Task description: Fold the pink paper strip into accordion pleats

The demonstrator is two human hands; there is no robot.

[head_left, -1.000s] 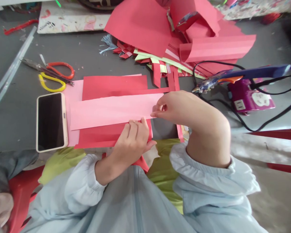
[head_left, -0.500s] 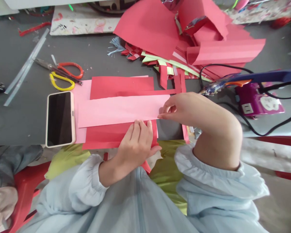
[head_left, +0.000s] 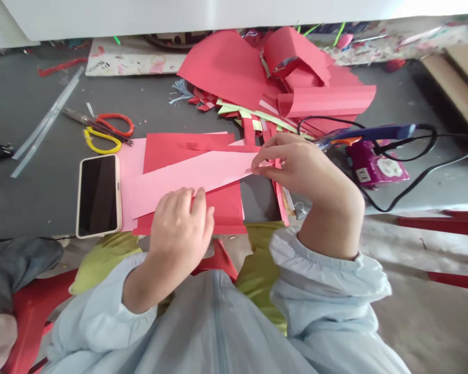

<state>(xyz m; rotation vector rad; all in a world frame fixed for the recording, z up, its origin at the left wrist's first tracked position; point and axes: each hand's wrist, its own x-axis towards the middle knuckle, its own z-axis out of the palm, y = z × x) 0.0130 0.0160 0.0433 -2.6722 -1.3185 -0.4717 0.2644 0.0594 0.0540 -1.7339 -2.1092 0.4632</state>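
A folded-looking pink paper strip [head_left: 203, 170] lies slanted over a red paper sheet [head_left: 224, 205], its right end higher than its left. My right hand [head_left: 296, 163] pinches that right end between thumb and fingers. At the strip's lower edge rests my left hand [head_left: 181, 223], fingers loosely bent and apart, gripping nothing visible; what the fingertips press on is partly hidden. A narrow red paper strip [head_left: 226, 147] runs along the top, reaching under or beside my right fingers. Beneath the red sheet, a larger pink sheet [head_left: 129, 195] shows at the left.
A phone [head_left: 98, 195] and open-handled scissors [head_left: 105, 134] lie left. Red paper pieces [head_left: 226, 67] are heaped at the back. A blue glue gun [head_left: 374, 134] with a black cable lies by a purple socket block [head_left: 378, 165] on the right. Clear glue sticks [head_left: 49, 122] lie far left.
The pink strip has tilted, its left end dropping towards me. My left hand has slid left and its fingers have bent. My right hand still pinches the strip's end. The view has shifted.
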